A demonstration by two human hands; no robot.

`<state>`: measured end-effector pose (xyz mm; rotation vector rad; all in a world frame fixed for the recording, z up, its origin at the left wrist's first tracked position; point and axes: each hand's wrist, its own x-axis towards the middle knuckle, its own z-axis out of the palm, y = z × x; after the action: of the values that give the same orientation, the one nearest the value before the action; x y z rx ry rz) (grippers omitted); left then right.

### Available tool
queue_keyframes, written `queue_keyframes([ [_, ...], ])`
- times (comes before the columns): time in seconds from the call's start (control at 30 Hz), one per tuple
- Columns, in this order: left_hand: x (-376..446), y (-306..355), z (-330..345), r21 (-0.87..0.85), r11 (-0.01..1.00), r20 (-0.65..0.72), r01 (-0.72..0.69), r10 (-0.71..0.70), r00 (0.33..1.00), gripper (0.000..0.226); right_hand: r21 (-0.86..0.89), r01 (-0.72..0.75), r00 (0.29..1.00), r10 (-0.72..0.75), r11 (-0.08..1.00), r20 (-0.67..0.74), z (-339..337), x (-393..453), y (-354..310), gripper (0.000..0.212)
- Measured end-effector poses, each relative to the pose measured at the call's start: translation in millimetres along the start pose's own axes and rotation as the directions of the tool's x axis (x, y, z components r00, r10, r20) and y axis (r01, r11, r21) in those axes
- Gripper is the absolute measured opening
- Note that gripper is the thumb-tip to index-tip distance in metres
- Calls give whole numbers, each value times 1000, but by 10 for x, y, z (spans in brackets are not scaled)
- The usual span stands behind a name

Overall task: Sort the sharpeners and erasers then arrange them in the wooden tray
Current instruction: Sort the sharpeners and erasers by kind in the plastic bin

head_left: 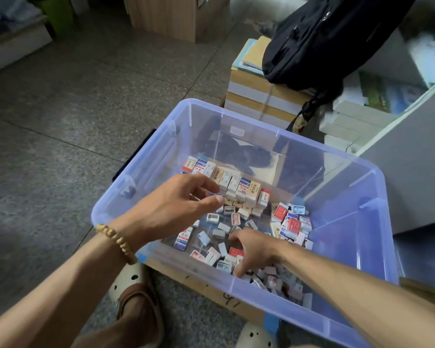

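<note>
Reaching over the near-left rim of the clear blue bin (pixel 146 169), the left hand (pixel 176 209) hovers with fingers loosely spread beside stacked erasers (pixel 239 187), while the right hand (pixel 254 249) presses curled fingers into loose sharpeners (pixel 219 227) near the bin's front edge, grip unclear.

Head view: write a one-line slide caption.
Both hands reach into a clear plastic bin of erasers: left hand by the stacked row, right hand in the loose pile.

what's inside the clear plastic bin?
Inside the plastic bin: a stacked row of boxed erasers along the back, loose small pieces across the floor. The right hand covers some; left hand hovers above.
</note>
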<state>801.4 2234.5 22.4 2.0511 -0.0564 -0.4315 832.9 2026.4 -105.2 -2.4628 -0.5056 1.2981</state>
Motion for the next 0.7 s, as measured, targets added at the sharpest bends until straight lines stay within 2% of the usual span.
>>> queue_keyframes([
  [0.1,30,-13,7,28,1000,21,-1,1,1000,24,26,-47,996,45,999,78,10,50,-47,79],
  [0.17,46,-36,9,39,999,34,4,-5,999,25,9,-55,985,53,998,165,31,64,-77,80],
  [0.33,93,-61,19,79,997,70,-3,-2,998,25,-86,-29,971,48,996,236,0,40,-120,62],
  [0.47,123,0,47,77,997,96,-23,15,995,21,83,-15,967,-7,996,254,-29,1,-121,28],
  [0.53,138,32,54,72,997,103,-41,33,994,22,94,21,976,-41,995,214,-42,-31,-110,19],
  [0.63,161,28,47,70,996,107,-46,39,994,22,42,35,992,-40,998,123,-51,-54,-96,18],
  [0.7,193,-7,50,87,996,115,-35,25,993,22,25,29,991,-32,999,131,-74,-66,-91,23],
])
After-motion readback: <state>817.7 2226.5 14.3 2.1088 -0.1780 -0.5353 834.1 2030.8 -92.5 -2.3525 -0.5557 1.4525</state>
